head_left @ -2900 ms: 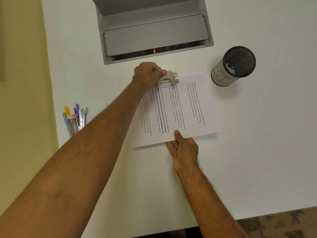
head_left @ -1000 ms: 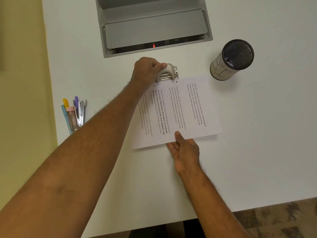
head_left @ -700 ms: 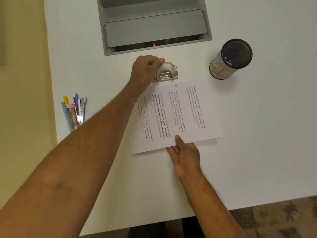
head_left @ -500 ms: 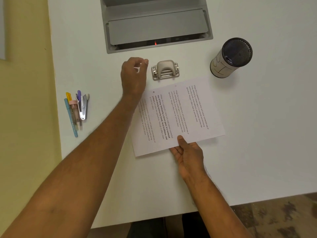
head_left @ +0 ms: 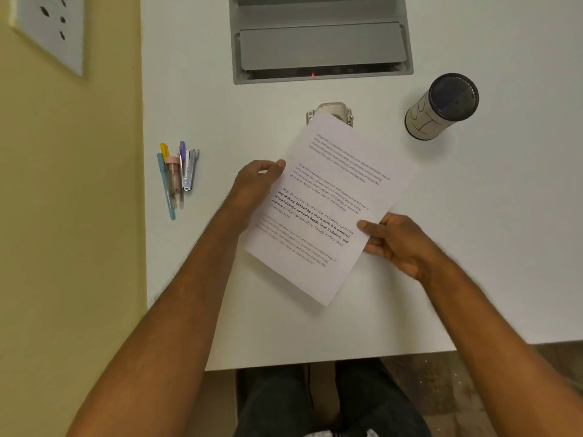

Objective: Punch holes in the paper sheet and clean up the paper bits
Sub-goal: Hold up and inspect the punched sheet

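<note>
The right hand [head_left: 398, 244] pinches the paper sheet [head_left: 328, 203] at its right edge, thumb on the printed face, while the left hand [head_left: 257, 184] grips the opposite edge with its thumb on top, so the sheet sits between the two hands, turned at a slant over the white bench [head_left: 473, 247]. The sheet's far corner covers part of the hole punch [head_left: 331, 108], which stands on the bench just below the grey hatch [head_left: 320, 42]. A cylindrical cup [head_left: 441, 105] stands well to the right, and a cluster of pens [head_left: 176, 175] lies at the left.
</note>
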A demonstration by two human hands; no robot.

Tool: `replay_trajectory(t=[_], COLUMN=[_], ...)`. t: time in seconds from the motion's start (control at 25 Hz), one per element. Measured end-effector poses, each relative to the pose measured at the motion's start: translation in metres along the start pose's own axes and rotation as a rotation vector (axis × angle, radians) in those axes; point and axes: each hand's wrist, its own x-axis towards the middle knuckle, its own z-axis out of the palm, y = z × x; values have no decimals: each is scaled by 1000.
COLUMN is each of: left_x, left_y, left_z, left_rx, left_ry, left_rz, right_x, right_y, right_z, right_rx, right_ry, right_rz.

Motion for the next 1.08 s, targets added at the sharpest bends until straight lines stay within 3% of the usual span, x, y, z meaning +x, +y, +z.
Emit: replay_trajectory(t=[0.16,0.4,0.6,1.08], left_x=[-24,-60,-90,-123], left_y=[-11,-8,1,9], left_z=[-6,7,18,49], left_rx=[-248,-338,-365,-231], left_ry=[-114,6,56,60], left_rz=[4,135,188,180], right_x=[-3,-26,-50,-78], right_y=[-36,-68,-69,-58], right_z=[-3,4,11,-9], right_rx=[-274,-406,-356,-181], right_ry=[-24,-18,104,219], right_rz=[-130,-422,-591,-696])
